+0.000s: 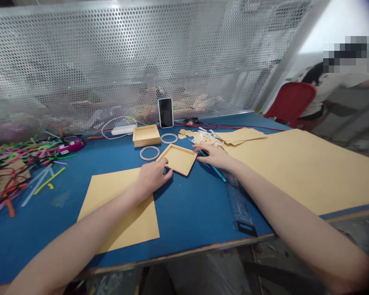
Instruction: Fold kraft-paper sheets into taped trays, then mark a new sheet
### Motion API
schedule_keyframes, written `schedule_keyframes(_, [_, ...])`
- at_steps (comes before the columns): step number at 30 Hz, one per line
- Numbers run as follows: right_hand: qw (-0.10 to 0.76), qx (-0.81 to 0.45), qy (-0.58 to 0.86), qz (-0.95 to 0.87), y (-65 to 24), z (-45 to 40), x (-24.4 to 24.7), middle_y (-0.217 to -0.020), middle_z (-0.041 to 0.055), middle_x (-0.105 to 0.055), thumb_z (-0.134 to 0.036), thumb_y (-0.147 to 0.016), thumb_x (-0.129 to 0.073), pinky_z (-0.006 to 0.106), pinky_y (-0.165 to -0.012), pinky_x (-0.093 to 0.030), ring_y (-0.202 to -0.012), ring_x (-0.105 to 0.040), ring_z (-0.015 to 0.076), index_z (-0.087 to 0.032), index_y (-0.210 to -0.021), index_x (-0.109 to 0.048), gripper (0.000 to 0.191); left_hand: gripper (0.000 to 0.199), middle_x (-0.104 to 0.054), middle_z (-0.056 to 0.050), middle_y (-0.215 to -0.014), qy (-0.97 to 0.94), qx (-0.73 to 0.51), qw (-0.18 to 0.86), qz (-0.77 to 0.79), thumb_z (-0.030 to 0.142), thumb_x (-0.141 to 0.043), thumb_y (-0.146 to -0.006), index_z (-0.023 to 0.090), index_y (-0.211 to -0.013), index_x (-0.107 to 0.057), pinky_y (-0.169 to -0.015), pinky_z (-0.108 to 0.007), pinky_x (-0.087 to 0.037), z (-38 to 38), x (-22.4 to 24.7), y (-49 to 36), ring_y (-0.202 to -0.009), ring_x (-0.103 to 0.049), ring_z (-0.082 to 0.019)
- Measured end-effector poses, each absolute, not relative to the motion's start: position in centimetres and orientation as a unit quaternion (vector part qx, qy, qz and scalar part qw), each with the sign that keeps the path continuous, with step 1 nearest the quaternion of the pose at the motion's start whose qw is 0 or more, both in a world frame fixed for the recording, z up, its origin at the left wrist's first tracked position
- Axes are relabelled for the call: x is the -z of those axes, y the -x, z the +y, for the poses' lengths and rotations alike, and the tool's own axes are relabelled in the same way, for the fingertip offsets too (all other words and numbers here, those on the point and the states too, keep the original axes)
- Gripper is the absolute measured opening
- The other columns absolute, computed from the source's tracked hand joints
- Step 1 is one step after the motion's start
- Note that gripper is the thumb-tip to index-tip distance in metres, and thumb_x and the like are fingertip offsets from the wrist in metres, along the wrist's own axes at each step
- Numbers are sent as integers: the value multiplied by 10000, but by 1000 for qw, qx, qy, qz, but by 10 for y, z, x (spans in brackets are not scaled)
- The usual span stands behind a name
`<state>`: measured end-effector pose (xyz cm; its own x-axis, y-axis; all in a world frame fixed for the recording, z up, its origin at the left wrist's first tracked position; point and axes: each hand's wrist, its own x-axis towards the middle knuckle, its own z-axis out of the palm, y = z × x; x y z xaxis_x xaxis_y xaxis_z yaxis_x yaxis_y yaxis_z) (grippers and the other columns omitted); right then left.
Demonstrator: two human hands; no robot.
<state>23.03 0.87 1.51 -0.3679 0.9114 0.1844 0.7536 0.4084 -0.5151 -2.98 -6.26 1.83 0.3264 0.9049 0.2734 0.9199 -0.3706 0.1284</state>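
A shallow tan paperboard box tray (180, 159) sits cornerwise between my hands over the blue table, its hollow side up. My left hand (152, 176) grips its left corner, with thumb and forefinger along the near-left edge. At the opposite corner, my right hand (215, 157) has its fingers closed around the edge. Under my left forearm lies a square tan paper sheet (132, 221). Beneath my right hand, a thin teal tool (217, 172), its kind unclear, lies slanting on the table.
Stacked box trays (146, 137) stand behind, near two tape rolls (149, 153) and a propped phone (166, 112). A clear ruler (240, 205), paper scraps (207, 137) and large tan sheets (298, 172) lie right. Colourful strips (15, 176) cover the left. A person sits on a red chair (292, 100).
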Motion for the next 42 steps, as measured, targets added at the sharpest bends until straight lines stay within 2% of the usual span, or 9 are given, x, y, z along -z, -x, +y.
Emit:
schedule_keyframes(8, [180, -283, 484, -808, -229, -10, -34, -948, 36, -733, -205, -737, -564, 304, -831, -491, -864, -657, 187, -180, -1169, -649, 442, 129, -683, -52, -841, 781, 132, -48, -608, 172, -441, -848, 211, -967, -473, -606, -283, -440, -64, -22, 32, -744, -664, -233])
schedule_keyframes(13, [166, -379, 505, -758, -226, -14, -35, -854, 38, -730, -183, -728, -526, 281, -688, -495, -752, -644, 173, -161, -1168, -632, 453, 138, -676, -74, -880, 779, 138, -66, -607, 183, -386, -882, 208, -988, -472, -651, -304, -449, -64, -23, 31, -801, -661, -249])
schedule_keyframes(16, [153, -393, 507, -751, -222, -16, -33, -789, 39, -701, -261, -742, -588, 273, -565, -463, -625, -594, 156, -153, -1222, -594, 492, 144, -675, -82, -860, 784, 138, -74, -601, 189, -398, -880, 198, -1002, -473, -650, -312, -447, -65, -23, 30, -796, -658, -260])
schedule_keyframes(19, [153, -380, 503, -761, -219, -18, -31, -732, 23, -663, -328, -756, -636, 273, -551, -452, -550, -542, 133, -137, -1223, -576, 508, 157, -674, -66, -822, 794, 138, -86, -586, 164, -419, -867, 198, -1009, -474, -651, -307, -442, -64, -23, 31, -788, -655, -256])
schedule_keyframes(24, [147, -362, 502, -772, -217, -20, -30, -747, 16, -658, -338, -788, -621, 263, -581, -462, -579, -572, 136, -161, -1232, -558, 482, 171, -668, -51, -825, 799, 150, -115, -571, 131, -450, -854, 203, -1004, -489, -681, -305, -437, -64, -23, 33, -808, -649, -244])
schedule_keyframes(29, [164, -377, 528, -743, -214, -22, -31, -757, 29, -691, -343, -764, -639, 266, -551, -475, -584, -603, 156, -165, -1354, -460, 642, 203, -661, -43, -805, 757, 187, -173, -601, 139, -476, -868, 193, -1062, -507, -705, -320, -448, -63, -26, 33, -800, -640, -234])
schedule_keyframes(35, [156, -351, 589, -711, -207, -25, -36, -721, 61, -714, -372, -730, -685, 277, -567, -502, -635, -652, 194, -146, -1112, -664, 445, 248, -635, -49, -916, 646, 211, -328, -656, 308, -534, -953, 130, -1124, -553, -688, -317, -524, -47, -27, 40, -766, -629, -163])
schedule_keyframes(38, [179, -383, 593, -685, -204, -26, -36, -832, 86, -738, -341, -736, -679, 290, -632, -540, -716, -673, 208, -147, -1032, -707, 355, 273, -620, -64, -1044, 607, 205, -412, -648, 347, -565, -946, 136, -1118, -585, -730, -342, -547, -43, -30, 42, -844, -634, -167])
schedule_keyframes(42, [247, -466, 558, -640, -202, -28, -33, -1098, 102, -711, -295, -746, -679, 296, -787, -564, -963, -673, 236, -168, -1112, -684, 387, 275, -611, -75, -1094, 577, 235, -458, -634, 322, -575, -942, 139, -1148, -576, -764, -364, -547, -45, -35, 42, -899, -631, -184])
